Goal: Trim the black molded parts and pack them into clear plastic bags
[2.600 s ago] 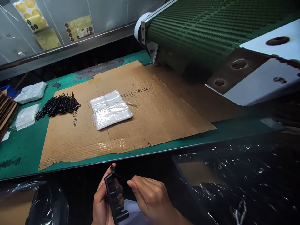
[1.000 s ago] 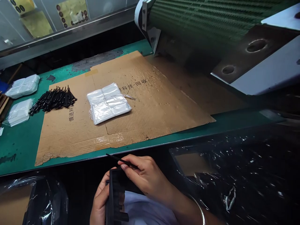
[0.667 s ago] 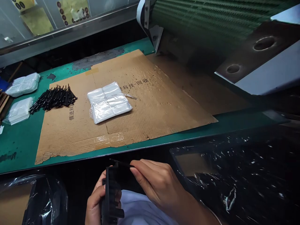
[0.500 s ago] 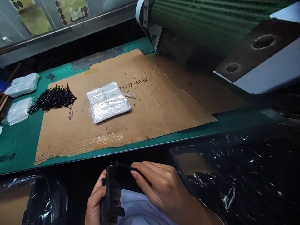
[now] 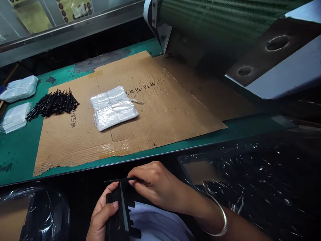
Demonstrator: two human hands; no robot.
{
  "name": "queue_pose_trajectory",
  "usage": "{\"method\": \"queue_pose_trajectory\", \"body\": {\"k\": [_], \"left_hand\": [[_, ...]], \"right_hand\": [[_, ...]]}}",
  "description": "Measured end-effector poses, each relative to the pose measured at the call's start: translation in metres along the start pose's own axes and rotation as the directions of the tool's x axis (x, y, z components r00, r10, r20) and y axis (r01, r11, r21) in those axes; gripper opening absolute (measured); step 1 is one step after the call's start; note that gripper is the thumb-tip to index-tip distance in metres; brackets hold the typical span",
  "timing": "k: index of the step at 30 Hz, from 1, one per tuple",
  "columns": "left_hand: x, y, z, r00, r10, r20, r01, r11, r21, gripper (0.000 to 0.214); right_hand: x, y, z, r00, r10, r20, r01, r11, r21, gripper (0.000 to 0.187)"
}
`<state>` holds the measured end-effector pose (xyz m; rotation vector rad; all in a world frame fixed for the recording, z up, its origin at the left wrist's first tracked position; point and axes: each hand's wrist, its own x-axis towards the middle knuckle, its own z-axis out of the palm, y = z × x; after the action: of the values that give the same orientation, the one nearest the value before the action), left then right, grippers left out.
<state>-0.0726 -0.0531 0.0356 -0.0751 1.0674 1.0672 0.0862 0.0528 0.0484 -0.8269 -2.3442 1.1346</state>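
At the bottom centre of the frame, the left hand (image 5: 104, 211) has its grip closed around a black moulded part (image 5: 115, 214), thumb across its face. Just to its right, the right hand (image 5: 152, 184) pinches a thin black rod (image 5: 124, 179) in a narrow grip; the rod lies across the part's upper end, and the fingers hide its rear. A pale cloth (image 5: 157, 224) shows behind the part.

Above them, a cardboard sheet (image 5: 163, 117) covers much of the green worktop (image 5: 15, 150). A tied bundle of clear bags (image 5: 114, 110) sits mid-sheet, hiding some of the printed characters. At the left, a heap of black rod-like pieces (image 5: 55, 103) straddles the sheet's edge, beside two stacks of bags (image 5: 18, 88).

A green-belted conveyor (image 5: 213, 20) overhangs the upper right, shading the surface below. Clear plastic film (image 5: 263, 180) fills the lower right, partly blocked by the right forearm with its bangle (image 5: 224, 217); more plastic wrapping (image 5: 50, 217) lies lower left.
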Motion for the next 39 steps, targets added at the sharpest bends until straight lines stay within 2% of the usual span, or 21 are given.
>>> {"method": "queue_pose_trajectory", "body": {"k": [7, 14, 21, 30, 39], "left_hand": [[-0.006, 0.003, 0.0, 1.0, -0.005, -0.024, 0.007, 0.998, 0.06, 0.043], [-0.009, 0.002, -0.002, 0.998, 0.048, -0.045, -0.041, 0.989, 0.142, 0.046], [-0.011, 0.004, 0.001, 0.999, 0.01, -0.046, -0.006, 0.996, 0.092, 0.043], [-0.008, 0.003, -0.003, 0.999, -0.044, 0.013, 0.043, 0.998, 0.049, 0.046], [-0.008, 0.001, -0.004, 0.999, -0.037, -0.007, 0.037, 0.999, 0.027, 0.044]], "right_hand": [[0.006, -0.002, -0.011, 0.993, -0.057, 0.099, 0.061, 0.997, -0.038, 0.013], [0.005, -0.001, -0.002, 0.991, -0.071, 0.11, 0.081, 0.992, -0.095, 0.011], [0.005, 0.003, -0.002, 0.995, -0.062, 0.073, 0.052, 0.989, 0.136, 0.017], [0.007, 0.001, -0.012, 0.987, -0.062, 0.147, 0.035, 0.983, 0.182, 0.017], [0.007, 0.002, -0.01, 0.986, -0.074, 0.152, 0.058, 0.993, 0.103, 0.018]]}}
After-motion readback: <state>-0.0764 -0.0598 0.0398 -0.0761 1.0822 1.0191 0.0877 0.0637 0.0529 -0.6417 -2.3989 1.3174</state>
